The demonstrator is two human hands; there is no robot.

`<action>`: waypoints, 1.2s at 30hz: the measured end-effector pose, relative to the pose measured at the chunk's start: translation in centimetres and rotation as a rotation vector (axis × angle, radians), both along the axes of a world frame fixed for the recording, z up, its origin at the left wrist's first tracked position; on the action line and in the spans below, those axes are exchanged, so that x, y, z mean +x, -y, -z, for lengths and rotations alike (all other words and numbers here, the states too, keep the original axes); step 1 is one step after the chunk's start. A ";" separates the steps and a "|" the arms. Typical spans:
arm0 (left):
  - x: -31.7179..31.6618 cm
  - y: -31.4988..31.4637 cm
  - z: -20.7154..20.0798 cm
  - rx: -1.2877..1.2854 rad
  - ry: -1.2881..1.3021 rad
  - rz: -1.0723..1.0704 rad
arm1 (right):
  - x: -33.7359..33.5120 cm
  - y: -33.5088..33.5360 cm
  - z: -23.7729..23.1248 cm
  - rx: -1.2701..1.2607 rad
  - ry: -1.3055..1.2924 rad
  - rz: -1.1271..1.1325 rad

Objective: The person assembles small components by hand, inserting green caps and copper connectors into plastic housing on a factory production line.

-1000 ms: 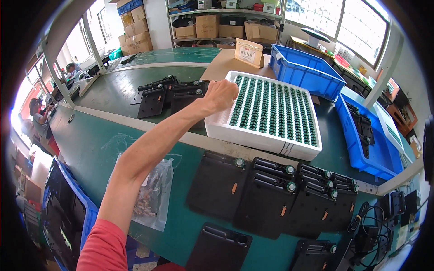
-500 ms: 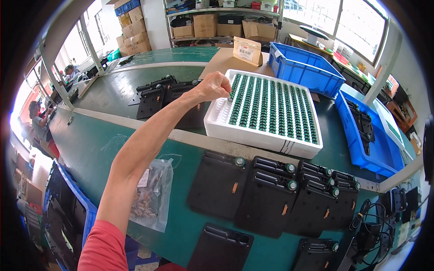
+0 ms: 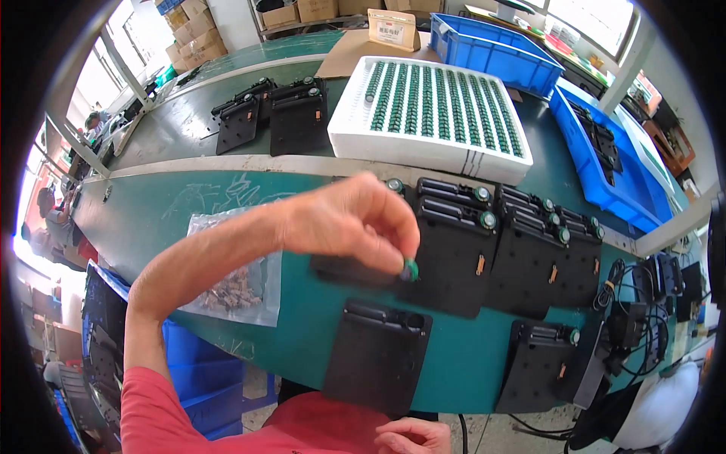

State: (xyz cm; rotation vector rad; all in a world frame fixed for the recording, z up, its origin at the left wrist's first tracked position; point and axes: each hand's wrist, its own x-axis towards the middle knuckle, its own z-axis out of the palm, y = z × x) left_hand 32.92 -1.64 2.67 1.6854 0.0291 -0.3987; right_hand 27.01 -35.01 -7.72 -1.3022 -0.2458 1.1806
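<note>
Between the thumb and fingers of my left hand (image 3: 355, 227) is a small round green part (image 3: 410, 271) with a greyish centre. The hand is closed on it, above the black panels on the green bench. Just below and nearer lies a single black panel (image 3: 374, 359) with an unfilled round recess at its upper right. Similar black panels (image 3: 446, 268) to the right carry round green parts in that corner. My right hand (image 3: 414, 436) rests low at the front edge, fingers loosely bent and apart, with nothing visible in it. Behind, a white foam tray (image 3: 431, 153) holds rows of green round parts.
A clear plastic bag (image 3: 261, 303) of small copper-coloured pieces lies under my left forearm. Blue bins (image 3: 499, 57) stand at the back right. More black panels (image 3: 299, 121) lie at the back left. Black cables (image 3: 639, 318) coil at the right.
My left hand has come from the foam tray toward me, carrying a green round part to above the panels. My right hand now shows at the bottom edge. The view has tilted downward.
</note>
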 end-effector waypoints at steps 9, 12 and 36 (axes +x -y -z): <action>-3.4 7.2 3.6 -0.153 -0.108 0.048 | 1.4 0.3 -3.7 0.006 -0.085 0.136; -3.9 8.9 3.7 -0.255 -0.163 -0.027 | 1.7 -1.1 -4.1 0.067 0.052 0.255; -5.3 9.1 4.2 0.176 0.361 0.001 | 3.8 -5.0 -3.6 0.165 0.272 0.586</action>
